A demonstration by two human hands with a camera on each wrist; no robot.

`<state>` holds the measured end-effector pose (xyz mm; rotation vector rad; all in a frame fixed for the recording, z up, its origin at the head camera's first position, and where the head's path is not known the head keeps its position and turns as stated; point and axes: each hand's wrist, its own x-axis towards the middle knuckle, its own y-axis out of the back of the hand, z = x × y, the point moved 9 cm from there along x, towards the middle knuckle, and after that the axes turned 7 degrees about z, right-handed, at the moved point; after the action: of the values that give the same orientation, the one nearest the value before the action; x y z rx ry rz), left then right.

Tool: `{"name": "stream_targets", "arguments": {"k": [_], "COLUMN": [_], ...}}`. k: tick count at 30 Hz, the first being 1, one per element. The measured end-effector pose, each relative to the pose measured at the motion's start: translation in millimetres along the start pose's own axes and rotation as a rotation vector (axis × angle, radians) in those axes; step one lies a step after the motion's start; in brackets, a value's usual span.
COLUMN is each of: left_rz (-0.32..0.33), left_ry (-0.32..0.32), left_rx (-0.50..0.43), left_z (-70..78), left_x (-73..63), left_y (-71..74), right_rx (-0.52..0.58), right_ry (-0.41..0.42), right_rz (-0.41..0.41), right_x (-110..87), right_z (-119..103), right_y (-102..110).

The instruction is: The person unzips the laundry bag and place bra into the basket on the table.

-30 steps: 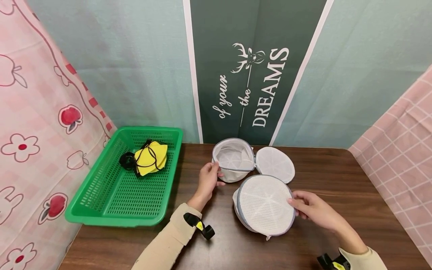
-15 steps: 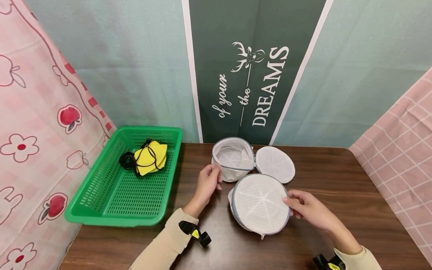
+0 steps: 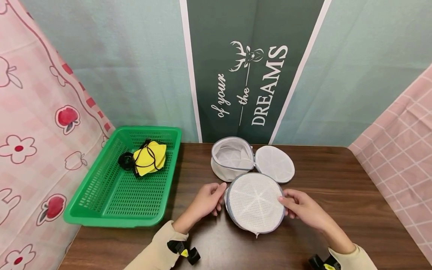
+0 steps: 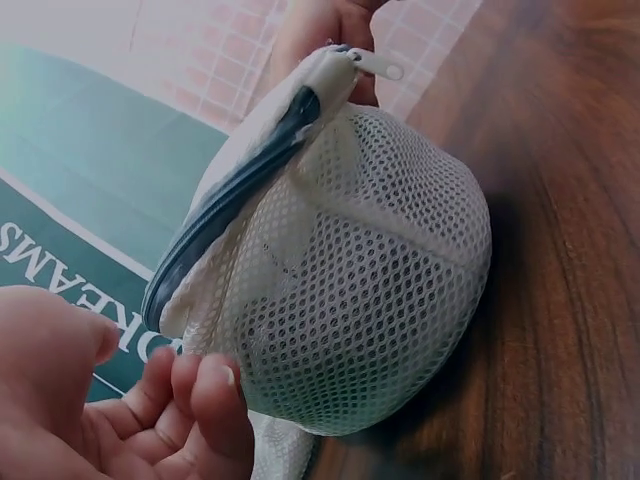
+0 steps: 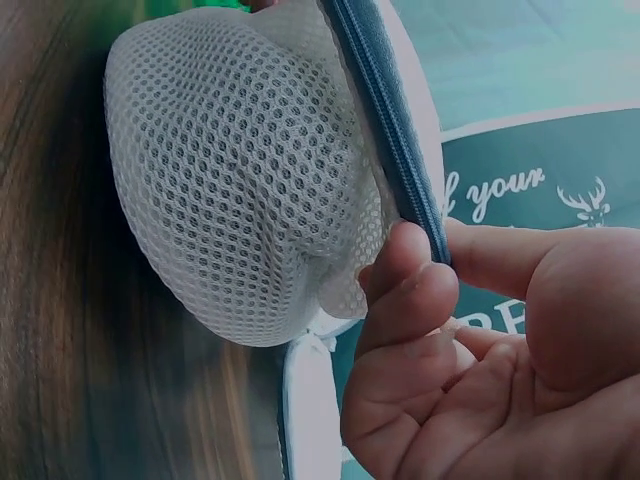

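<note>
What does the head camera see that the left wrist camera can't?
Only the head view shows the green basket with yellow and black things inside, the open mesh bag and the right hand whole. Only the left wrist view shows the closed mesh bag's rounded underside and its zipper pull up close. Both show the closed bag, the left hand at its edge, the brown table and the DREAMS cloth.

Left hand (image 3: 206, 198) left open pouch (image 3: 232, 163), now at zipped pouch (image 3: 254, 202), shifted left.
</note>
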<state>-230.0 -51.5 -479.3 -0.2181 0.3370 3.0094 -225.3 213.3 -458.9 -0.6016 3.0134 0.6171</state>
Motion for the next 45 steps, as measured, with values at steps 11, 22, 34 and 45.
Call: {"name": "stream_targets", "arguments": {"k": [11, 22, 34, 45], "left_rz": [-0.094, -0.037, 0.074, -0.046], "left_ry": [0.014, 0.004, -0.032, 0.128], "left_rx": [0.007, -0.071, -0.129, -0.059], "left_z": [-0.5, 8.8, 2.2, -17.8], "left_x": [-18.0, -25.0, -22.4, -41.2], "left_y": [-2.5, -1.5, 8.9, -5.0], "right_rx": [0.027, 0.033, 0.012, -0.025], "right_ry": [-0.037, -0.001, 0.026, -0.045], "right_rz": [0.012, -0.009, -0.008, 0.056], "right_x": [1.8, 1.5, 5.3, 6.1], "right_z": [-0.6, -7.8, -11.7, -4.7], "right_y": [-9.3, -19.0, -29.9, -24.8]}}
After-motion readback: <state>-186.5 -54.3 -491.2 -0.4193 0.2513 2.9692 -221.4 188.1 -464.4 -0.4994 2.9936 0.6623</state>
